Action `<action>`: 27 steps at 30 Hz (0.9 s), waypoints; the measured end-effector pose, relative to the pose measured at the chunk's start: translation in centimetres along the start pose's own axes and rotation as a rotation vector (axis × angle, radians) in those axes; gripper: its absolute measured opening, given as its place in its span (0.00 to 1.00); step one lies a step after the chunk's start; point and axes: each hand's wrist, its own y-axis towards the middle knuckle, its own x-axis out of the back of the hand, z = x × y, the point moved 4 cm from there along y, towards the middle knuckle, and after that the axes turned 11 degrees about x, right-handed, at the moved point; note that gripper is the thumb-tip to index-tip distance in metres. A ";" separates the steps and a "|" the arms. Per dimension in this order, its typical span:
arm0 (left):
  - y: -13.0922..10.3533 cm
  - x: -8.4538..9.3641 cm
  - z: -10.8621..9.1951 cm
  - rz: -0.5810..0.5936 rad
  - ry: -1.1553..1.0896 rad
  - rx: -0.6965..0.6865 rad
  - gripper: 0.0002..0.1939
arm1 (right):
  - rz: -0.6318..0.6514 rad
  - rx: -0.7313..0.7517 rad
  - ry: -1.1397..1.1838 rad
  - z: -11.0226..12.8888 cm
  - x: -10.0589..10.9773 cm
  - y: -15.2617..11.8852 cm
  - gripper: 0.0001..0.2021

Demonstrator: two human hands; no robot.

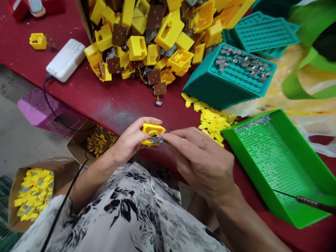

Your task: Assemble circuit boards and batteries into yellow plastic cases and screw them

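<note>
My left hand (131, 140) holds a small yellow plastic housing (153, 129) between thumb and fingers, its open side showing. My right hand (201, 157) has thumb and fingertips pinched at the housing's right edge, on a small dark and silver part (156, 140) at its lower side. What exactly that part is stays too small to tell. Beyond my hands, a brown circuit board (159, 89) with a round metal piece (159, 103) wired to it lies on the red table, at the edge of a heap of yellow housings (138, 48).
Right of centre stand stacked teal trays (217, 84) holding metal discs, beside flat yellow pieces (214, 122). A green basket (280, 168) bears a screwdriver-like tool (312, 203). A white power bank (65, 60) trails a black cable. Cardboard boxes (61, 171) sit lower left.
</note>
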 end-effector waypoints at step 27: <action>-0.5 -0.6 0.0 0.049 0.172 -0.027 0.22 | -0.118 -0.353 0.204 -1.1 0.9 -1.7 0.08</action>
